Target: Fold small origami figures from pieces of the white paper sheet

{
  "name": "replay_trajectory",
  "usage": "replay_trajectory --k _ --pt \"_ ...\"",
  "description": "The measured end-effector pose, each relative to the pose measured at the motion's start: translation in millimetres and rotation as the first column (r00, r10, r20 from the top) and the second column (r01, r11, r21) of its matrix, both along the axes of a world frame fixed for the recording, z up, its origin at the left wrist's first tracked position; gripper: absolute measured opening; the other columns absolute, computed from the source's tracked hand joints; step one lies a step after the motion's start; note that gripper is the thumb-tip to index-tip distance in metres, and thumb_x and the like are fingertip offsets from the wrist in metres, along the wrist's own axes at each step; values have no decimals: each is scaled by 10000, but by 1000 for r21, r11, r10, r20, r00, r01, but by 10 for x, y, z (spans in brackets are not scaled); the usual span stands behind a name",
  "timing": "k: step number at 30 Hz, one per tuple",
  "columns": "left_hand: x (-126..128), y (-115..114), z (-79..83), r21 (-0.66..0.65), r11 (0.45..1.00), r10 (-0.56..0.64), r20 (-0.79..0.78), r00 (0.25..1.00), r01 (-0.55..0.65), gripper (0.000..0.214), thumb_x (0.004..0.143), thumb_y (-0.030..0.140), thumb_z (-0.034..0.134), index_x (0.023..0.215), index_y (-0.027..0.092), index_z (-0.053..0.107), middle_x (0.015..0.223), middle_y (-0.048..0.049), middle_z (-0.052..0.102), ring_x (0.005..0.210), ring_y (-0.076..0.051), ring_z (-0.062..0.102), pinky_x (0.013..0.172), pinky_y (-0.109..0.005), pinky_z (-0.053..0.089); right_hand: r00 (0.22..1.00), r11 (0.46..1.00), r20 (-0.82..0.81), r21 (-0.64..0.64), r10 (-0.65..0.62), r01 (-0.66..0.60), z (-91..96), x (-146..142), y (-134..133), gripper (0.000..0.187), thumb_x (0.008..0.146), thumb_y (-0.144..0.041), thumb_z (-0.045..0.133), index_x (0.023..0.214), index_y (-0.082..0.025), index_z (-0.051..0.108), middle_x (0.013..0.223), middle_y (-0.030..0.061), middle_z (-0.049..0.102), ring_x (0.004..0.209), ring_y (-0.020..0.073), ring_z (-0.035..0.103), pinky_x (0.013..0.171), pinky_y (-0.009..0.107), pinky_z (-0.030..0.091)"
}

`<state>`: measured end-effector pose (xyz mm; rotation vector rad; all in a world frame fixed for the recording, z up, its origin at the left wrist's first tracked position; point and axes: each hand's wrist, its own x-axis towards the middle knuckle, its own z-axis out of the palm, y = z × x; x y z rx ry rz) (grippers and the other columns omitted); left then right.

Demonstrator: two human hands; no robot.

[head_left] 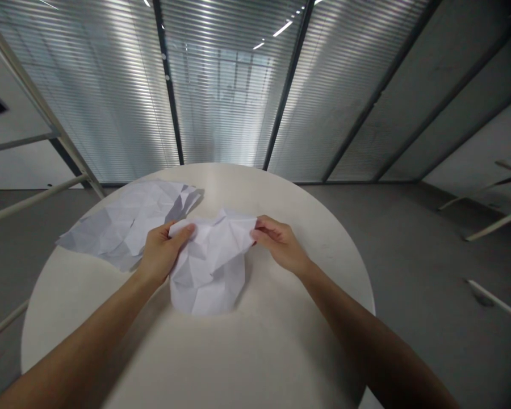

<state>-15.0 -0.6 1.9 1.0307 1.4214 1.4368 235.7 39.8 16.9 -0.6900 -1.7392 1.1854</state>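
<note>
A crumpled white sheet of paper (210, 267) is held just above the middle of a round white table (255, 352). My left hand (162, 253) grips its upper left corner, thumb on top. My right hand (279, 241) pinches its upper right edge with closed fingers. The sheet hangs between both hands, creased all over, its lower part touching or close to the tabletop. A second creased white sheet (128, 221) lies flattened on the table to the left, just beyond my left hand.
Behind the table runs a glass wall with horizontal blinds (221, 91) and dark frames. Pale metal rails (34, 199) slant at the left. Grey floor (430, 255) surrounds the table, with light bars lying at the right.
</note>
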Motion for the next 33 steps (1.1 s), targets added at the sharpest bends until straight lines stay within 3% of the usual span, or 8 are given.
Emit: replay_trajectory --k 3,6,8,13,18,24,28,33 --pt "1 16 -21 -29 1000 -4 25 1000 5 368 617 431 749 807 129 657 642 -11 635 506 -124 543 460 -211 414 996 991 -83 -133 -29 18 -44 -18 30 344 807 -518 587 717 -188 627 704 5 591 656 125 560 634 266 482" --pt "35 26 -61 -18 1000 18 93 995 -16 409 635 451 726 901 148 653 677 -2 642 548 -139 562 505 -230 438 977 946 -162 -269 139 -179 -93 -79 -11 541 698 -691 586 929 -204 634 887 50 654 830 186 615 738 323 500" --pt "72 26 -92 -4 1000 20 93 995 -20 411 655 469 699 914 153 648 676 6 633 568 -146 562 524 -237 440 962 904 -178 -340 207 -257 -130 -164 -71 642 597 -646 707 1055 -207 608 999 74 664 945 223 615 824 358 486" --pt "90 36 -112 127 984 119 20 993 -121 336 696 464 667 791 143 644 651 12 591 564 -126 513 509 -212 400 989 854 -140 -519 -44 -35 -170 -302 -131 366 607 -375 784 878 -163 658 898 66 706 800 204 651 786 350 497" --pt "-54 72 -26 186 949 247 58 967 -254 281 659 408 712 689 147 615 578 36 525 521 -98 473 470 -192 370 999 843 -15 -537 35 -38 -87 -62 11 392 579 -282 801 925 -157 663 843 42 715 726 183 654 704 312 504" --pt "-204 71 135 140 949 263 141 954 -283 285 584 359 769 663 150 593 620 27 570 499 -94 489 449 -207 391 971 856 132 -506 199 -107 -12 281 160 517 616 -250 782 1103 -173 626 941 45 715 765 190 661 697 301 505" --pt "-266 96 186 183 925 306 170 937 -335 314 562 332 785 605 160 525 557 50 507 478 -80 460 437 -195 361 957 860 146 -488 251 -151 68 416 195 572 622 -258 784 1157 -181 597 1017 52 702 819 202 663 714 307 514" --pt "-331 96 229 229 900 366 65 928 -371 339 557 357 789 601 172 508 544 59 478 467 -79 448 440 -202 376 959 874 151 -464 240 -146 178 509 157 532 628 -281 786 1116 -163 611 992 54 703 798 185 663 684 281 520"
